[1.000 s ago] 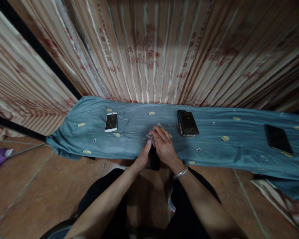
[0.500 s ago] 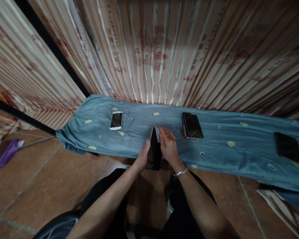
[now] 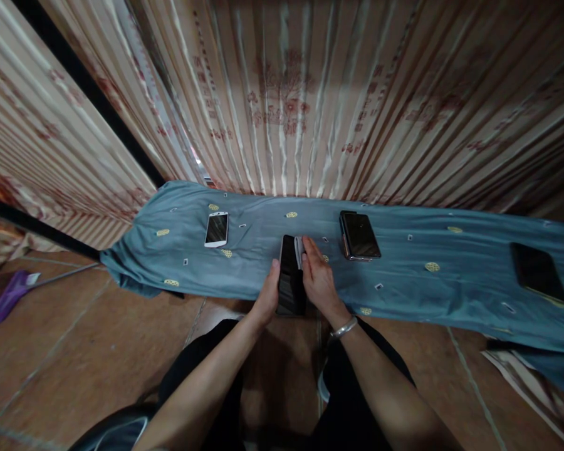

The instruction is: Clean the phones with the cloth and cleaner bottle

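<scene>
Holding a black phone between both hands at the near edge of the blue cloth: left hand grips its left side, right hand closed on a grey rag; long axis points away.

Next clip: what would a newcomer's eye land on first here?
Both hands at centre: the left hand and right hand hold a dark phone over the near edge of a long teal cloth. A white phone lies on it to the left, a dark one to the right.
</scene>
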### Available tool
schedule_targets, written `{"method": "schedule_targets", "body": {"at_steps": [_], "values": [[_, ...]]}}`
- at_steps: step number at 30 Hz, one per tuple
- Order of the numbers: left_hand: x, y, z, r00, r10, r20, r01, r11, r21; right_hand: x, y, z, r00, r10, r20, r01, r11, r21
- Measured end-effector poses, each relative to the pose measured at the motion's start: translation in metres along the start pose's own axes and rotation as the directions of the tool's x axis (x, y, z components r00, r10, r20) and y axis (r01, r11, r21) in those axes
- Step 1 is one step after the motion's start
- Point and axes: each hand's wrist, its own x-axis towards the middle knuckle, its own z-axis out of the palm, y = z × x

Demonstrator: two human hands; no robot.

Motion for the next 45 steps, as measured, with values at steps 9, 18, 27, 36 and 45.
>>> {"method": "schedule_targets", "body": {"at_steps": [9, 18, 27, 36, 45], "values": [[0.0, 0.009, 0.007, 0.998, 0.068, -0.011, -0.068, 0.997, -0.024, -0.006, -0.008, -0.001, 0.998, -0.037, 0.041, 0.039, 0.999, -0.036], [0.004, 0.029, 0.017, 0.992, -0.065, -0.108, 0.048, 0.988, -0.149, -0.022, -0.019, 0.004, 0.989, -0.099, 0.112, 0.107, 0.992, -0.07], [0.004, 0.035, 0.014, 0.989, -0.086, -0.121, 0.059, 0.975, -0.216, -0.027, -0.019, 0.004, 0.979, -0.16, 0.125, 0.171, 0.982, -0.085], [0.008, 0.044, 0.003, 0.992, -0.026, -0.122, 0.001, 0.98, -0.198, -0.034, -0.035, -0.004, 0.952, -0.252, 0.173, 0.271, 0.957, -0.103], [0.007, 0.046, 0.0, 0.981, -0.156, -0.116, 0.115, 0.948, -0.297, -0.037, -0.052, 0.002, 0.887, -0.429, 0.174, 0.447, 0.89, -0.089]]}}
